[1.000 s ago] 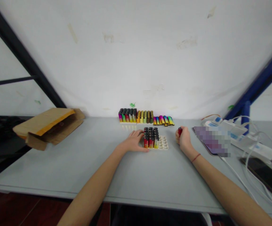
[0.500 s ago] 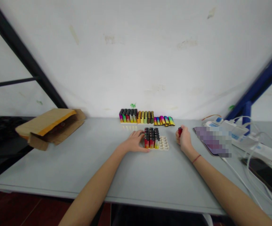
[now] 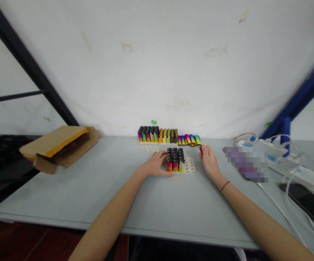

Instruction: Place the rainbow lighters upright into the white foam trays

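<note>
A white tray (image 3: 190,166) with round holes stands on the table, several lighters (image 3: 175,160) upright in its left part and bare holes on its right. Around the tray's left end my left hand (image 3: 157,164) is closed, thumb along the front edge and fingers at the back. Just right of the tray, raised a little, my right hand (image 3: 209,159) wraps round a red lighter (image 3: 201,152); only a small part of it shows beyond the fingers.
Behind stand more upright lighters (image 3: 148,134) and yellow-green ones (image 3: 168,135), beside a row of lying shiny lighters (image 3: 189,140). An open cardboard box (image 3: 61,146) lies left. Phones (image 3: 244,163), a power strip (image 3: 290,159) and white cables fill the right side.
My right hand has moved a little to the left, toward the tray, with the red lighter in it. My left hand and the tray have stayed put.
</note>
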A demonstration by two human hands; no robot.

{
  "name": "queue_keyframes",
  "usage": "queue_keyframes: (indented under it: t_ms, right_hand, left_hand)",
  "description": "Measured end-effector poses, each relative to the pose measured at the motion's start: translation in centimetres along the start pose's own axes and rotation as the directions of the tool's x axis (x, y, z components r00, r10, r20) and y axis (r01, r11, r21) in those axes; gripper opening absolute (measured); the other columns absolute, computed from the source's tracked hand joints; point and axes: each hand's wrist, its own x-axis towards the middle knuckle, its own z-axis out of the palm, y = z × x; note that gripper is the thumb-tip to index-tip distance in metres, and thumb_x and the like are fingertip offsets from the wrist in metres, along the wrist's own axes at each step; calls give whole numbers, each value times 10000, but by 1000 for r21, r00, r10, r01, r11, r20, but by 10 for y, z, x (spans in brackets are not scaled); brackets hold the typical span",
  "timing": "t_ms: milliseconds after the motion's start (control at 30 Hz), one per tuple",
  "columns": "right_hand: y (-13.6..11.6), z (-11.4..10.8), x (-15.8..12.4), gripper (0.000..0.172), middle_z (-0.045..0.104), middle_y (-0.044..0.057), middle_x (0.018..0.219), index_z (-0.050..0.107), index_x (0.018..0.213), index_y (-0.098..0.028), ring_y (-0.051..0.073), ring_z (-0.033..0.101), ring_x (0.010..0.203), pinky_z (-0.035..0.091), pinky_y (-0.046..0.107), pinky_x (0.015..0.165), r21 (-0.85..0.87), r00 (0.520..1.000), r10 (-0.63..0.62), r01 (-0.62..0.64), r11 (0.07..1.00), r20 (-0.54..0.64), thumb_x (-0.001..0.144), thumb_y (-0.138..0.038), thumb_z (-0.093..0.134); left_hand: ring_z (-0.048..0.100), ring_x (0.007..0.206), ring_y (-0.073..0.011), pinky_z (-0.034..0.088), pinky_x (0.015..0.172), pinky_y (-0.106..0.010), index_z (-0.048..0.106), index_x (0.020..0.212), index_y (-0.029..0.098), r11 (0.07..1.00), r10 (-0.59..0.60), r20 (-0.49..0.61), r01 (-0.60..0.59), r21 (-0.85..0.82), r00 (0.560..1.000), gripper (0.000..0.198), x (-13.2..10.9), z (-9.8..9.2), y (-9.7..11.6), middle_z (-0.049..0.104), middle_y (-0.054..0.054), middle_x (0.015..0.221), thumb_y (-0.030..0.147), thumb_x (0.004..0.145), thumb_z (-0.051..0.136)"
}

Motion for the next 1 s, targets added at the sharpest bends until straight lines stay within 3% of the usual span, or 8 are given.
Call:
queue_keyframes:
  t_ms: [133, 333, 600, 700, 867, 1000]
  right_hand:
    - [-10, 3, -4, 380, 579, 26, 824, 494, 1046, -208, 157, 532, 707, 438, 274, 654, 21, 993, -83, 81, 996, 87, 901, -528, 349]
    - [-11, 4, 0, 308, 570, 88, 954, 549, 1060, -190, 202, 540, 862, 449, 350, 792, -87, 945, -313, 321, 943, 90, 900, -414, 408]
    - [3, 5, 4, 252, 639, 106, 972, 637, 919, -164, 218, 589, 904, 473, 375, 812, -34, 972, -203, 208, 978, 122, 839, -367, 513]
    - [7, 1, 7, 180, 649, 81, 898, 640, 841, -168, 211, 593, 869, 471, 361, 798, -137, 942, -246, 281, 950, 229, 814, -324, 554]
    - [2, -5, 7, 207, 646, 107, 989, 620, 1007, -150, 207, 586, 898, 450, 322, 806, -365, 812, -298, 512, 778, 502, 873, -176, 464]
    - [-5, -5, 5, 266, 650, 153, 970, 617, 1065, -113, 261, 564, 907, 421, 345, 792, -604, 766, -210, 617, 504, 607, 868, -92, 439]
  left_hand:
    - [360, 1265, -355, 252, 1090, -453, 472, 1266, 150, 1000, 1, -2, -1, 5, 1000, 861, 0, 0, 1, 397, -150, 1371, 717, 639, 636]
    - [364, 1265, -354, 257, 1087, -457, 461, 1277, 171, 1000, 0, -8, 0, -5, 1000, 866, 0, 1, 0, 402, -141, 1374, 716, 629, 644]
    - [355, 1275, -352, 249, 1095, -447, 460, 1291, 177, 1000, -9, 5, 9, 2, 1000, 868, 0, 0, 1, 388, -133, 1387, 710, 633, 650]
    - [349, 1280, -354, 247, 1096, -439, 461, 1294, 152, 1000, -10, 8, 10, 6, 1000, 878, -1, -2, 3, 384, -146, 1386, 705, 639, 650]
    - [350, 1282, -356, 241, 1097, -447, 460, 1293, 167, 1000, -13, 8, 13, 0, 1000, 876, -1, -2, 2, 386, -138, 1387, 716, 636, 644]
    - [349, 1278, -367, 237, 1098, -452, 464, 1292, 156, 1000, -7, 5, 7, 2, 1000, 887, -1, -1, 1, 386, -145, 1383, 730, 638, 634]
